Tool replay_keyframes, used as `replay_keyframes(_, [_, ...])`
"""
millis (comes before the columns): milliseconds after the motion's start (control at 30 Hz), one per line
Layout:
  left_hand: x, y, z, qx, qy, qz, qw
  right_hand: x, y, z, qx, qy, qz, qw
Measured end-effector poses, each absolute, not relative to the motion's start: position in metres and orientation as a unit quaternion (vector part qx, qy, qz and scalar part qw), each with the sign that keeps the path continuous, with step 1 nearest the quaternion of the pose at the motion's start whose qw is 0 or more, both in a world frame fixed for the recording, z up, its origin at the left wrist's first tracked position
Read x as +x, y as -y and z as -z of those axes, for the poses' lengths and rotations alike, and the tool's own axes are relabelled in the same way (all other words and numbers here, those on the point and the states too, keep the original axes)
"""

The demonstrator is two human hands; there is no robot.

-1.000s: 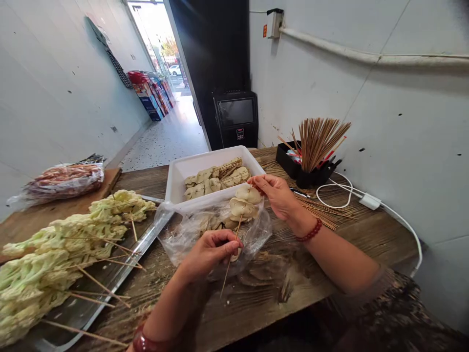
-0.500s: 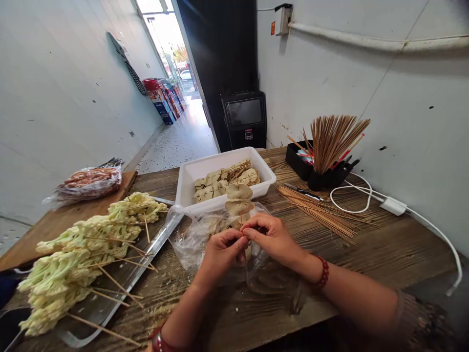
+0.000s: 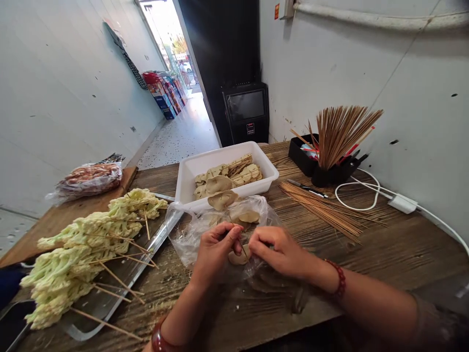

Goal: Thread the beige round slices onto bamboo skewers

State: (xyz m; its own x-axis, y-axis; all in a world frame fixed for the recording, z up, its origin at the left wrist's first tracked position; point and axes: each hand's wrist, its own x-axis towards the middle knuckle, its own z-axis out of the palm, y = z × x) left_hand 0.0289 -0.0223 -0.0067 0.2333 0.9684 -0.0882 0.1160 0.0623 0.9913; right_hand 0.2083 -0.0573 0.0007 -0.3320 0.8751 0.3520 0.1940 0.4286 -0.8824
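Note:
My left hand [image 3: 220, 247] pinches a thin wooden skewer [image 3: 232, 221], which tilts up and away from me. Pale tan, flat slices [image 3: 223, 199] are threaded on its upper part, in front of the white tub. My right hand [image 3: 275, 248] is curled beside the skewer's lower end, fingertips together; anything between them is hidden. Beneath both hands lies a clear plastic bag [image 3: 183, 234] with more loose slices [image 3: 249, 216] on or in it. Another slice [image 3: 238, 257] shows just below my left fingers. Finished-looking skewers of the same slices [image 3: 245, 173] lie in the white tub [image 3: 264, 182].
Cauliflower skewers [image 3: 88, 239] fill a metal tray [image 3: 146, 256] on the left, sticks poking over its rim. Behind are a bagged reddish food [image 3: 93, 176] and a wooden board [image 3: 40, 232]. To the right lie loose skewers [image 3: 322, 210], a black holder [image 3: 324, 176] full of skewers, and a white cable [image 3: 339, 195].
My right hand has come away from my left and shifted right and slightly down. The skewer in my left hand now leans further left, its slices tipped toward the tub.

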Motion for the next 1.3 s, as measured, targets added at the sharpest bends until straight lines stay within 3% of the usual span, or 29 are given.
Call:
replay_keyframes(133, [0.028,0.023,0.009,0.552,-0.475,-0.398,0.558,0.215,0.021,0.031,-0.478,0.609,-0.349,0.528])
replay_keyframes(267, [0.031,0.025,0.008,0.550,-0.474,-0.383,0.571,0.220,0.014,0.035,-0.494,0.488,-0.424,0.582])
replay_keyframes(467, [0.036,0.030,0.004,0.565,-0.470,-0.374,0.566,0.197,0.041,0.015,-0.438,0.621,-0.387,0.522])
replay_keyframes(967, [0.037,0.030,0.012,0.629,-0.434,-0.349,0.542,0.198,0.038,0.016,-0.446,0.595,-0.414,0.525])
replay_keyframes(1167, [0.021,0.016,0.006,0.432,-0.412,-0.519,0.612,0.202,0.043,0.012,-0.434,0.572,-0.507,0.477])
replay_keyframes(1300, [0.016,0.013,-0.004,0.351,-0.348,-0.543,0.678,0.193,0.050,0.016,-0.429,0.621,-0.501,0.424])
